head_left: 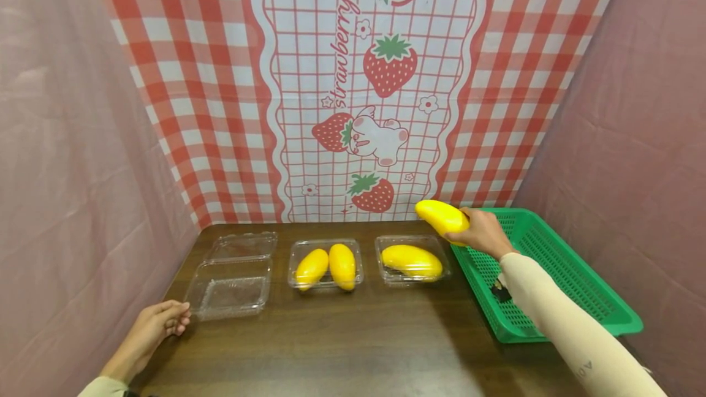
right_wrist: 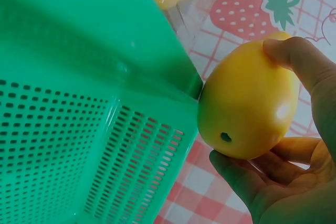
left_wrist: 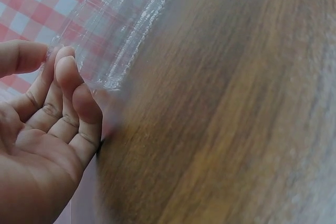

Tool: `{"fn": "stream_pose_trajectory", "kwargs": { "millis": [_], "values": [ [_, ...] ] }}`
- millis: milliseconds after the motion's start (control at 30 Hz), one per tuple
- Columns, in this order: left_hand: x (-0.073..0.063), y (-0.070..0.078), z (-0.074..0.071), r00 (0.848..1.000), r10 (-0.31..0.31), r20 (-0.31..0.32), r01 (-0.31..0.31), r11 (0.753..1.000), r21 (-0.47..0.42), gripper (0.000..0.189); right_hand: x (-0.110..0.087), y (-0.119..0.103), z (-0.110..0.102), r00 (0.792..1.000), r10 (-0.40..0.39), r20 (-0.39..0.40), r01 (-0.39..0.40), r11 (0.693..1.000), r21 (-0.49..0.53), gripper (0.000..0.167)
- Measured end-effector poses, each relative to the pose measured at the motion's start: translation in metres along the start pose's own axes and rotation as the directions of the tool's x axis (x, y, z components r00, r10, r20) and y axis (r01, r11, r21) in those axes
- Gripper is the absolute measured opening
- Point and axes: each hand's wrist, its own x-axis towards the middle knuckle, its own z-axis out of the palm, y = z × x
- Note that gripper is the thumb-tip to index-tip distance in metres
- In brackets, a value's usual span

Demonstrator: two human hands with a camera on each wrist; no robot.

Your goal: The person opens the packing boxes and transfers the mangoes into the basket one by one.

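Observation:
My right hand grips a yellow mango near the far left corner of the green basket. In the right wrist view the thumb lies over one side of this mango and the fingers curl under the other; a small dark hole shows at its end. At the left, my left hand pinches the near left corner of an open clear plastic clamshell box, its lid tipped back. The left wrist view shows thumb and fingertips meeting at the box's edge.
A middle clear box holds two mangoes. The box to its right holds one large mango. A small dark object shows inside the basket. A strawberry-print cloth hangs behind the wooden table; pink cloths hang on both sides.

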Motion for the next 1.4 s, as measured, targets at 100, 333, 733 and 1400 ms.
{"fn": "stream_pose_trajectory", "kwargs": {
  "millis": [100, 333, 733, 1400],
  "values": [
    [0.000, 0.000, 0.000, 1.000, 0.003, -0.002, -0.003, 1.000, -0.002, 0.032, -0.001, 0.002, -0.003, 1.000, 0.013, 0.000, -0.013, 1.000, 0.004, 0.068],
    [0.001, -0.002, 0.001, 1.000, 0.010, -0.024, -0.010, 1.000, -0.017, 0.029, -0.003, 0.010, -0.009, 1.000, 0.027, -0.013, -0.027, 1.000, 0.005, 0.067],
    [0.001, -0.003, 0.001, 0.999, 0.014, -0.034, -0.015, 1.000, -0.019, 0.028, -0.014, 0.034, -0.018, 0.998, 0.053, -0.016, -0.053, 0.999, 0.000, 0.065],
    [0.001, -0.002, 0.003, 1.000, -0.002, -0.028, 0.002, 1.000, -0.008, 0.030, -0.030, 0.071, -0.025, 0.996, 0.092, 0.009, -0.092, 0.995, -0.037, 0.072]
  ]
}}
